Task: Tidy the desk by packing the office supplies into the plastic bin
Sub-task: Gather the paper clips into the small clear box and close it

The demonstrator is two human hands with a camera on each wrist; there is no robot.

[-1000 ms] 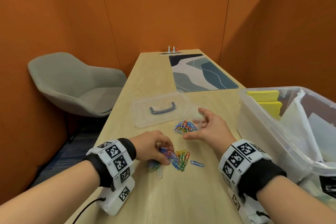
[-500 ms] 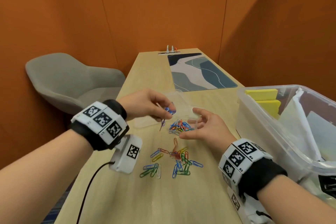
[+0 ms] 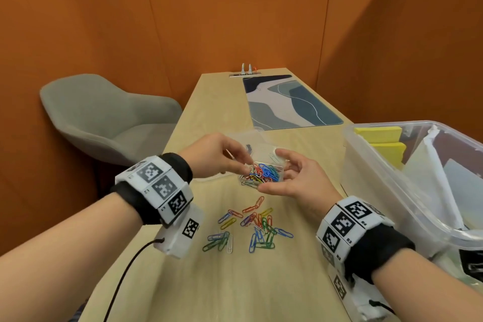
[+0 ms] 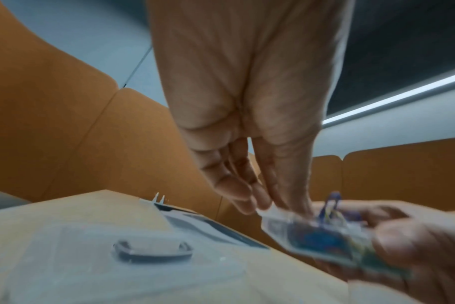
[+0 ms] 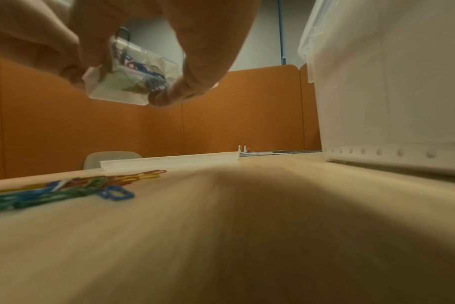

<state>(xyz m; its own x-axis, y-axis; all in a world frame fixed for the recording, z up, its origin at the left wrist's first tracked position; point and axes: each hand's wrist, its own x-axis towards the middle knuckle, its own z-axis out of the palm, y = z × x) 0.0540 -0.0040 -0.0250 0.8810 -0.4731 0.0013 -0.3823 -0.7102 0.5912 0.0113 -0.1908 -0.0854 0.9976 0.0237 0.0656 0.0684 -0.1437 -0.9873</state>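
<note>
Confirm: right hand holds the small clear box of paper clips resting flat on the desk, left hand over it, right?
Not quite. The right hand holds the small clear box lifted off the desk, as the right wrist view shows. The left hand is over it.

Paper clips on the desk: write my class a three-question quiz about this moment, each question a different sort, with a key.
1. True or false: the right hand holds the small clear box lifted off the desk.
2. Where do the loose paper clips lie? A) in the big plastic bin B) on the desk C) on the chair
3. Fill in: the left hand reaches its fingertips over the ____.

Key: 1 true; 2 B; 3 small clear box
</note>
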